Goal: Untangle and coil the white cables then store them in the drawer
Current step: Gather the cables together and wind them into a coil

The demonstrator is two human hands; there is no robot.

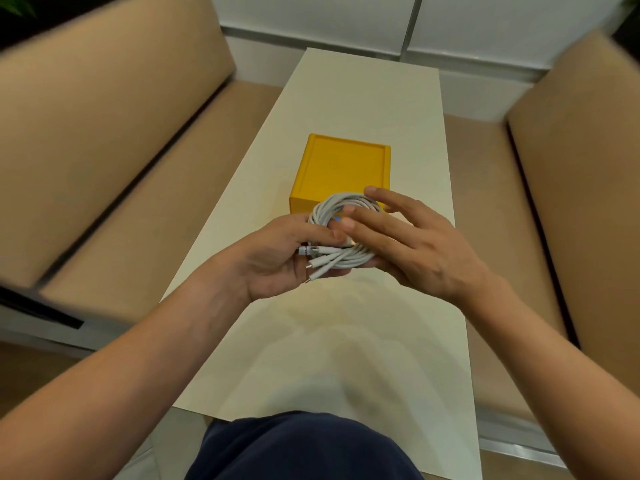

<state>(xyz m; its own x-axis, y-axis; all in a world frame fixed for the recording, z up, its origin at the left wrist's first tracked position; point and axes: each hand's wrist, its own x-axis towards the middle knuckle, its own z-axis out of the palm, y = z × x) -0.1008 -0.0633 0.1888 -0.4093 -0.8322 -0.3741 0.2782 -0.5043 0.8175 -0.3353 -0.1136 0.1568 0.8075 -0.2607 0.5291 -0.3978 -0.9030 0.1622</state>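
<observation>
The white cables (332, 207) are wound into one round coil held above the table, just in front of a yellow box (341, 168). My left hand (277, 261) cups the coil from below, palm up, thumb pressing on its near side. Several plug ends (311, 263) stick out to the left over that palm. My right hand (405, 237) lies over the coil's right side, fingers spread across the loops. The yellow box's front face is mostly hidden by the coil; I cannot tell whether its drawer is open.
The yellow box stands mid-way along a long cream table (346, 341). Tan sofas flank it on the left (104, 150) and right (571, 168). A white wall (346, 26) closes the far end. My dark blue clothing (301, 448) fills the bottom edge.
</observation>
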